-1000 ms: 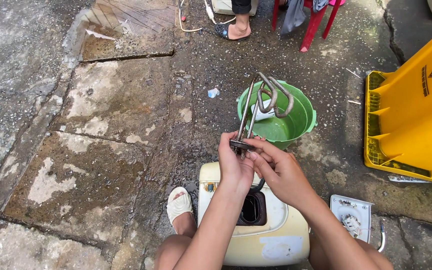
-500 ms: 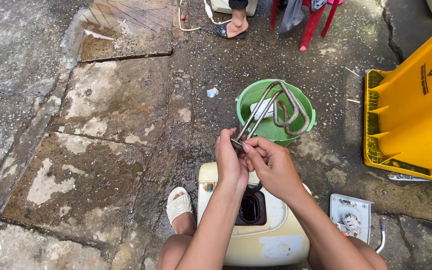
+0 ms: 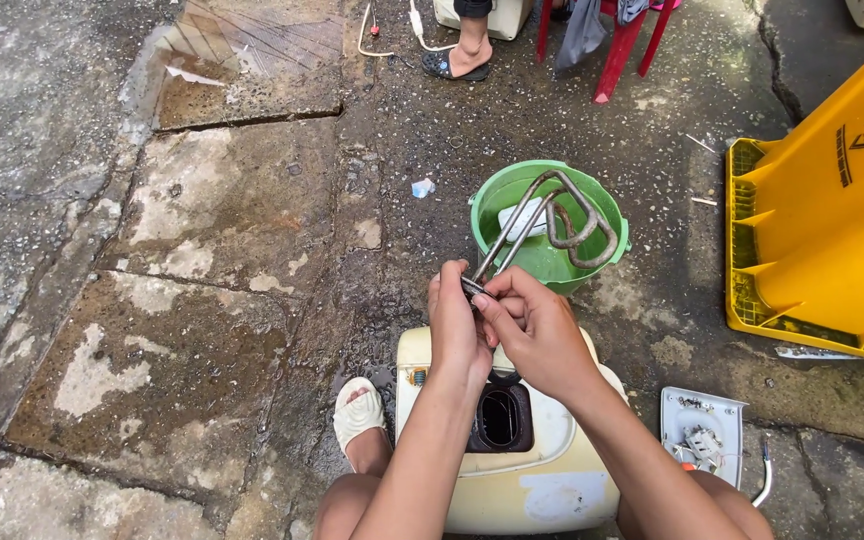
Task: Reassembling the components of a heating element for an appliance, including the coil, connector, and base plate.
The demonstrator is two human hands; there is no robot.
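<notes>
Two hands meet at one spot in the head view: the left hand [image 3: 457, 325] and the right hand [image 3: 530, 328] both pinch the base of a single bent metal heating element [image 3: 552, 222], the fingers of each closed around its lower end where the two straight legs come together. The element is held up and tilted away from the person, so that its looped end hangs over the green bucket [image 3: 607, 205]; this seems a way of keeping the dirty coil clear of the lap and above something that can catch drips or scale. Gripping at the base with both hands gives control of the long, springy loops.

Directly beneath the hands lies one cream-coloured water heater casing [image 3: 542, 480], lying flat between the person's knees with its dark oval opening [image 3: 500, 418] facing up, which fits with the element having its seat there. One white cover plate [image 3: 702, 432] with wiring rests on the ground just to the right of the casing, set aside within reach. One white sandal [image 3: 357, 412] on the person's foot sits just left of the casing.

Farther off, one yellow plastic warning sign [image 3: 822, 200] lies on its side at the right, one red stool [image 3: 620, 45] stands at the top, and one other person's sandalled foot [image 3: 462, 58] shows beside it. The concrete ground [image 3: 202, 250] is wet and patchy.
</notes>
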